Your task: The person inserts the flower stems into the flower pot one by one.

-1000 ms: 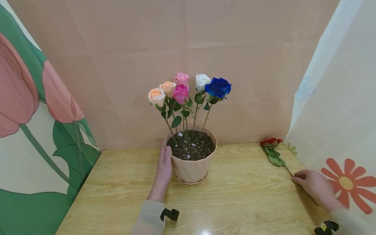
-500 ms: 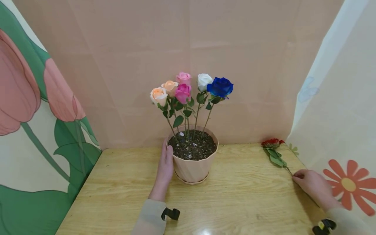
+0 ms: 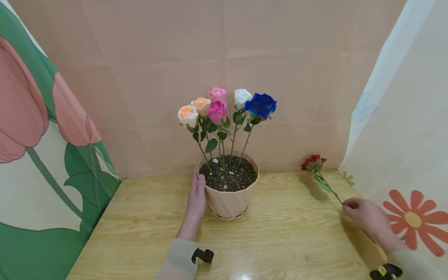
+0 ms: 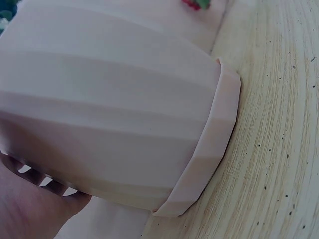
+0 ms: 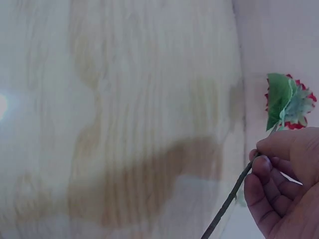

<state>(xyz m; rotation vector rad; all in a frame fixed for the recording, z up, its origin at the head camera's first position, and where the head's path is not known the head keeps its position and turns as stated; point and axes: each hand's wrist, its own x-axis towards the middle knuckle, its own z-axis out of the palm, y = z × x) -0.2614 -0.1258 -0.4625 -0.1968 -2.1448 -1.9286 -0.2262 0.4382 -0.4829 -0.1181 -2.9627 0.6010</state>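
Observation:
A pale pink flowerpot [image 3: 229, 202] full of dark soil stands on its saucer [image 4: 214, 144] on the wooden table. Several roses rise from the soil, among them a blue rose [image 3: 261, 105], a white rose [image 3: 242, 98] and a deep pink rose [image 3: 217, 112]. My left hand [image 3: 196, 198] rests along the pot's left side, thumb near the rim and fingers fairly straight. Over at the right, my right hand [image 3: 367, 217] pinches the stem [image 5: 232, 196] of a red flower [image 3: 314, 163] between thumb and fingertips. Its bloom, tilted to the far left, is raised off the table.
Behind the table [image 3: 140, 233] hangs a plain pinkish backdrop [image 3: 157, 77]. A printed tulip panel [image 3: 75, 116] borders the left side, and a pale panel with an orange-red flower print [image 3: 413, 217] borders the right, close to my right hand.
The red flower's bloom has lifted off the table and shifted slightly left, with the right hand moving a little left too. The left hand stays against the pot.

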